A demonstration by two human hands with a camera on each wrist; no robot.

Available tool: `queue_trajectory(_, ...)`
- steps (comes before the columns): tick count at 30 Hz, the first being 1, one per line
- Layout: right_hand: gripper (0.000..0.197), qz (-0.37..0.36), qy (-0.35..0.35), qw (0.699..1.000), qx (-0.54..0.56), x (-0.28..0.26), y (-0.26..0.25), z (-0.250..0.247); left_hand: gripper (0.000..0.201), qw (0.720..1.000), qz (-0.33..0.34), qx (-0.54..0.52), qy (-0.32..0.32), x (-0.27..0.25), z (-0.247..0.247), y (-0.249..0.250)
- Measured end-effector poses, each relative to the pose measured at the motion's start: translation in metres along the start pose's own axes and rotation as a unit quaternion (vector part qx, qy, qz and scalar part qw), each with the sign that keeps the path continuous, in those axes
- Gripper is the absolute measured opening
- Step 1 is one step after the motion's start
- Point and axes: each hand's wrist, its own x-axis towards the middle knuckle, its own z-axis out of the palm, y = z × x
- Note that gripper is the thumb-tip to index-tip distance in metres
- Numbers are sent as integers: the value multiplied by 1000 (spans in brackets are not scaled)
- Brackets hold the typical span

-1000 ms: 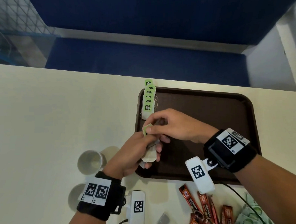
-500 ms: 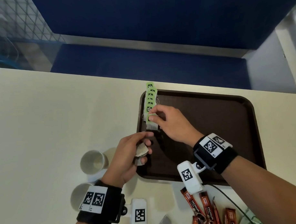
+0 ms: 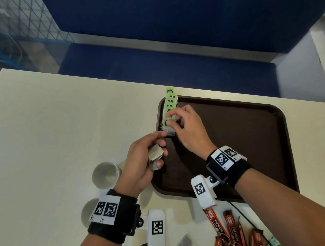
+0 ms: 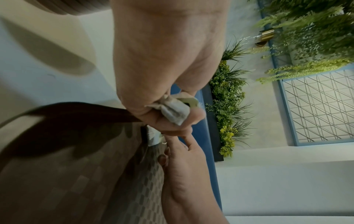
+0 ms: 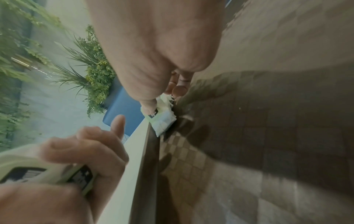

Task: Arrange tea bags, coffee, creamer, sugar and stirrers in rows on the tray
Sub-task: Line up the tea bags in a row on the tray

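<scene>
One cream table, brown tray, blue wall

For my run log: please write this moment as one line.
right hand: sets tea bag in row on tray | left hand: holds spare tea bags | coffee sticks: off tray

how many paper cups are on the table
2. One paper cup stands left of the tray, beside the left hand. The other cup sits nearer the person, partly hidden by the left wristband. More may lie outside the view.
</scene>
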Motion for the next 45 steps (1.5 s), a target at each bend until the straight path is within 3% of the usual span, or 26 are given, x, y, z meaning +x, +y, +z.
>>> queue_trajectory(13, 22, -5, 3, 1000, -14, 0, -2, -3, 26, 999, 18, -8, 28, 5, -2, 1)
queue_trajectory(18, 17, -26, 9, 999, 23, -12, -9, -16, 24, 999, 17, -33, 34, 8, 0, 3)
queue_trajectory(28, 13, -71, -74, 991, 89, -55, -34, -34, 25, 998, 38, -45, 34, 18, 16, 14)
queue_trajectory(34, 19, -78, -62, 990, 101, -67, -36, -36, 14, 998, 43, -37, 31, 23, 30, 17)
queue_trajectory(45, 39, -95, -28, 989, 106, -61, -37, -42, 19, 993, 56, -93, 46, 26, 43, 30)
